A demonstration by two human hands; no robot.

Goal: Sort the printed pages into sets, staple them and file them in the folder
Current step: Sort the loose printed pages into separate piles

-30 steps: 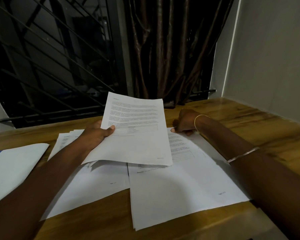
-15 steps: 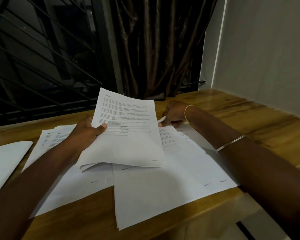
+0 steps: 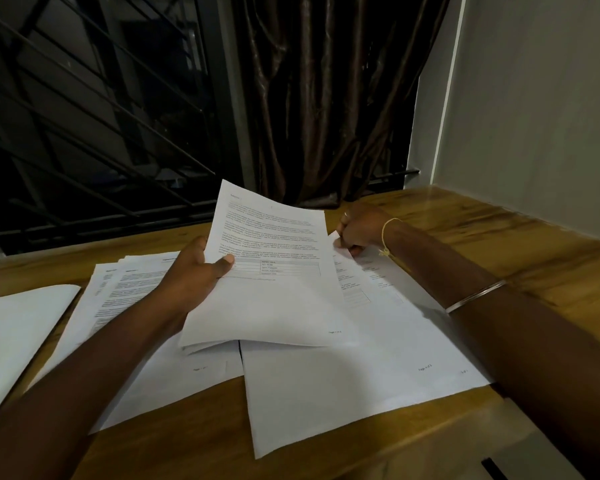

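A sheaf of printed pages [image 3: 271, 282] is held raised and tilted, text up, above two loosely fanned piles laid flat on the surface [image 3: 499, 237]: left pile [image 3: 142, 386] and right pile [image 3: 361, 393], whose far corner is lifted. A white folder [image 3: 14, 337] is laid flat at the left edge.

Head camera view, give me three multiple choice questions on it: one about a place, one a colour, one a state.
1. Where is the lifted sheaf of pages?
A. in the left hand
B. on the floor
C. on a chair

2. What colour is the curtain?
A. white
B. brown
C. green

3. What is the right hand doing?
A. lying flat and open
B. holding a stapler
C. pinching a corner of a page

Answers: 1 A, its thumb lies on the top sheet; 2 B, dark brown folds hang behind the table; 3 C, curled fingers nip the corner of the page lying on the table.
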